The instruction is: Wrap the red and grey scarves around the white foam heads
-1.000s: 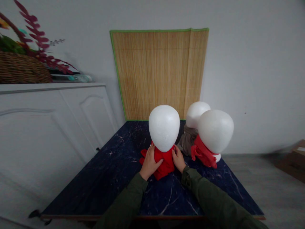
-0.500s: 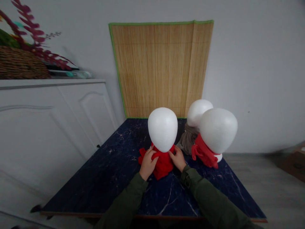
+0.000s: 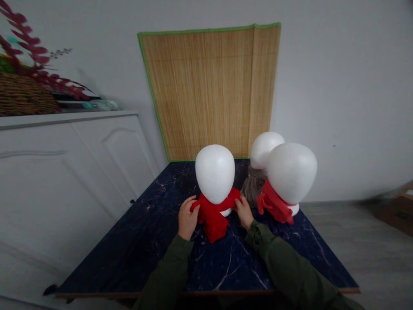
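A white foam mannequin head [image 3: 215,172] stands upright on the table, with a bright red scarf [image 3: 215,221] around its neck. One length of the scarf hangs down in front, and a bit of the white base shows beside it. At the left of the neck, my left hand [image 3: 188,218] is closed on a fold of the scarf. My right hand [image 3: 244,212] pinches the scarf at the right side of the neck. The back of the scarf is hidden behind the head.
To the right stand a second white mannequin head [image 3: 292,174] with a lighter red scarf [image 3: 275,202] and, behind it, another white head [image 3: 266,148] with a grey-brown scarf [image 3: 254,185]. A bamboo mat [image 3: 209,94] hangs behind the dark marbled table [image 3: 145,241]. A white cabinet [image 3: 97,163] borders the left.
My hands have moved apart, pulling the scarf outward to both sides of the neck. Part of the white base now shows under the scarf. The view has shifted slightly.
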`<state>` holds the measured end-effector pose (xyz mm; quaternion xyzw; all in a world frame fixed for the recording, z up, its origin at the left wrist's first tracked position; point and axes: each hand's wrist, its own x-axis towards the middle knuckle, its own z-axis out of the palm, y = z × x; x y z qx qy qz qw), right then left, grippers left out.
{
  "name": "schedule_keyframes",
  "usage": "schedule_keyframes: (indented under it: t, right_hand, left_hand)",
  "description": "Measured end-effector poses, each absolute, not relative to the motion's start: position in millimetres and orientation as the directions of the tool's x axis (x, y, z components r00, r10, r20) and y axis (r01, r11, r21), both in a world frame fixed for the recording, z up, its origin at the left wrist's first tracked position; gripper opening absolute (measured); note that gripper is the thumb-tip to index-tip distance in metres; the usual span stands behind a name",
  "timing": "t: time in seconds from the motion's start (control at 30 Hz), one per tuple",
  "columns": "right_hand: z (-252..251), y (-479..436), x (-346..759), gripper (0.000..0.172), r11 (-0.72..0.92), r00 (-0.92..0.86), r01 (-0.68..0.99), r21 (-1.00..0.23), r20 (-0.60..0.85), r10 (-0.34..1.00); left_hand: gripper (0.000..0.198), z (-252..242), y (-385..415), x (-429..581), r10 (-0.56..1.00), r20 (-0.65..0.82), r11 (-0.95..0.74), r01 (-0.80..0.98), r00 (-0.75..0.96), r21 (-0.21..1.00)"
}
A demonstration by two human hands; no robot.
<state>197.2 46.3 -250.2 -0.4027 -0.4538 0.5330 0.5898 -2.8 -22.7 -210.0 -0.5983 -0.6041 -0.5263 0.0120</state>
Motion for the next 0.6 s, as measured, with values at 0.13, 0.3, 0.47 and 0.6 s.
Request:
schedule_keyframes:
  t: [0.13, 0.3, 0.47, 0.6]
  right_hand:
    - [-239, 37, 198, 0.02, -0.005, -0.048, -0.426, -0.905, 0.017, 0.999]
    - [-233, 28, 201, 0.018, -0.171, -0.209, -0.512, -0.842, -0.071, 0.975]
    - [-234, 22, 197, 0.021, -0.25, -0.311, -0.558, -0.791, -0.079, 0.947]
    - [-233, 29, 203, 0.022, -0.292, -0.33, -0.614, -0.734, -0.097, 0.939]
  left_hand:
    - [0.012, -210, -31, -1, 0.59, 0.702, -0.167, 0.789, -0.4, 0.591]
    - [0.025, -215, -45, 35, 0.808, 0.588, -0.315, 0.826, -0.025, 0.467]
    - [0.016, -216, -43, 53, 0.822, 0.563, -0.283, 0.799, -0.083, 0.531]
    - [0.006, -217, -35, 26, 0.802, 0.525, -0.208, 0.69, -0.286, 0.693]
